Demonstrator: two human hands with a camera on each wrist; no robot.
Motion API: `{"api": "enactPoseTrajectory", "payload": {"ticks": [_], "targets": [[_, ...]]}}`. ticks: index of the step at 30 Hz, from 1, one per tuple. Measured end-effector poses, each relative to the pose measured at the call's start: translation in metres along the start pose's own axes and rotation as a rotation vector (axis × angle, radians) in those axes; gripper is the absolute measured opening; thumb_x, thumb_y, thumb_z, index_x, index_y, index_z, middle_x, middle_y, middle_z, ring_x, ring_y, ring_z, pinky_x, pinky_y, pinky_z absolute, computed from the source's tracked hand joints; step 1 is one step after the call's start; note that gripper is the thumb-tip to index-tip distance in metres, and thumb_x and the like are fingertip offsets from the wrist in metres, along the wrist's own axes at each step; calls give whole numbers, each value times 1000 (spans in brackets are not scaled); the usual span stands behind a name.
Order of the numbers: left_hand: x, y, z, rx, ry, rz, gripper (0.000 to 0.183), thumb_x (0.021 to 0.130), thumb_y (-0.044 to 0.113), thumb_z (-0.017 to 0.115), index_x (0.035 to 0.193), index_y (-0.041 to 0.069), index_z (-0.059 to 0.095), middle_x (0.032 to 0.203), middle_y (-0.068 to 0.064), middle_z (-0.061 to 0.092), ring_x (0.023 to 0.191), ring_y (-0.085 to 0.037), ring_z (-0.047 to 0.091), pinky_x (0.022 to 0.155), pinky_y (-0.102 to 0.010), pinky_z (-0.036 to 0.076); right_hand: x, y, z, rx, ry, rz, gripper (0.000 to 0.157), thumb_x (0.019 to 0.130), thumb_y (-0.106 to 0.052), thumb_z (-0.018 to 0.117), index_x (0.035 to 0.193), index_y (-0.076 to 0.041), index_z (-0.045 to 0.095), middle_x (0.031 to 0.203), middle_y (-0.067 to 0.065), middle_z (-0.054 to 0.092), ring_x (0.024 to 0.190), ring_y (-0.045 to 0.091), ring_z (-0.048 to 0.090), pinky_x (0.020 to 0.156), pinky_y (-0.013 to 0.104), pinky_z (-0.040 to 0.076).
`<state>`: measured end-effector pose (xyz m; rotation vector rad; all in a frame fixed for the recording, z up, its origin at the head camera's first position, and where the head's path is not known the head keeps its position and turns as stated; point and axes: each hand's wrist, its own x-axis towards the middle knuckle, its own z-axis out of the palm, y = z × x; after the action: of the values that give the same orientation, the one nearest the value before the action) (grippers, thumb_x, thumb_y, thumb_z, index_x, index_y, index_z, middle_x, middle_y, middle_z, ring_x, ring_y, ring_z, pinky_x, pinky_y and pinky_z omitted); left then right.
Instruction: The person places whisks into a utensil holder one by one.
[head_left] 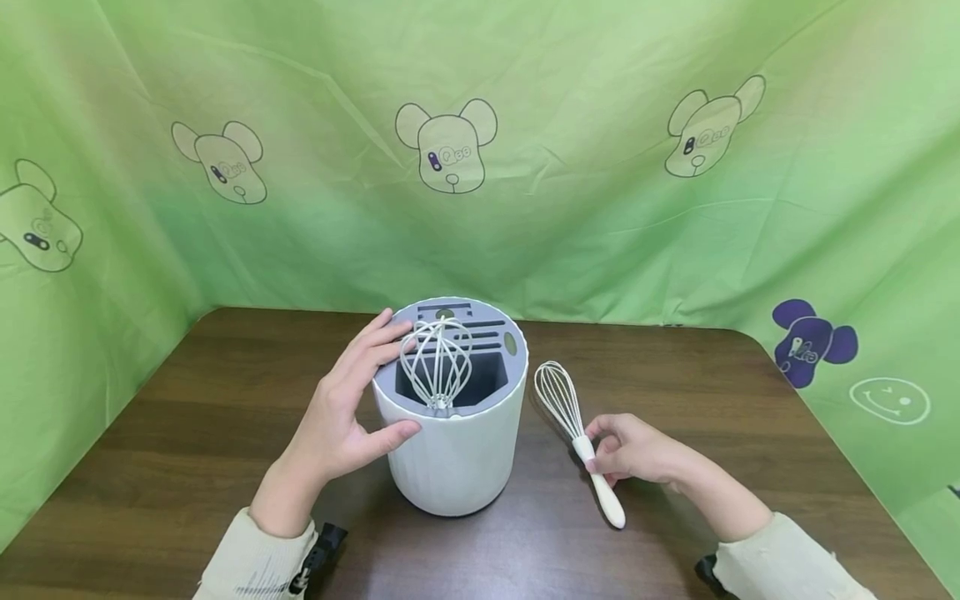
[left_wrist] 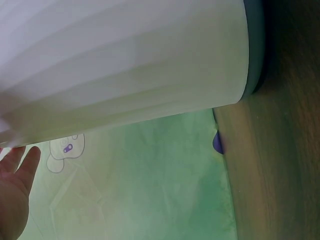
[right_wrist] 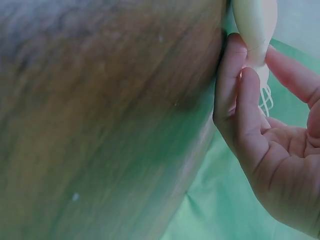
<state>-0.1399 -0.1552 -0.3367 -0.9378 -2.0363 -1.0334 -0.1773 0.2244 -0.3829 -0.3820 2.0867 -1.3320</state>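
A white, round utensil holder [head_left: 453, 462] with a grey slotted top stands on the table. In its large front compartment a whisk [head_left: 441, 401] stands with its wire loops up; its handle is hidden inside. My left hand [head_left: 341, 421] rests against the holder's left side, fingers spread over the top edge and thumb along the front wall. To the right of the holder, a second whisk [head_left: 582, 446] with a cream handle slants over the tabletop, wires pointing away from me. My right hand [head_left: 637, 450] pinches its handle between thumb and fingers, also seen in the right wrist view.
The brown wooden table [head_left: 225, 417] has rounded far corners. A green cloth [head_left: 555, 250] printed with cartoon mouse heads hangs behind the table and along both sides. Dark straps [head_left: 318, 554] show at the sleeve cuffs.
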Motion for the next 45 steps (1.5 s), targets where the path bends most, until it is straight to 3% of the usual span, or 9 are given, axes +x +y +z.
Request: {"api": "enactPoseTrajectory", "payload": {"ticks": [17,35,45], "targets": [[4,-1,-4,15,-3,0,71,90,59,62,132,2,58,144,-14,54,147,-32,37,122,-33,31,2,-8,-8,93,12,-49,43,89,-3,66,120,16,43,78,-2,66,71,11,66,76,29,60],[2,-2,0,9,4,-2,71,89,60,62,133,3,58,144,-14,54,146,-34,37,121,-33,32,-3,-27,-5,109,-2,-137,43,92,-4,63,123,16,40,78,-6,67,78,9,68,79,29,59],[0,-1,1,6,2,-7,71,90,59,62,133,3,58,143,-13,54,146,-33,37,121,-33,32,-2,-42,0,101,50,-158,47,91,-6,66,125,14,40,75,-8,62,77,6,66,80,28,59]]}}
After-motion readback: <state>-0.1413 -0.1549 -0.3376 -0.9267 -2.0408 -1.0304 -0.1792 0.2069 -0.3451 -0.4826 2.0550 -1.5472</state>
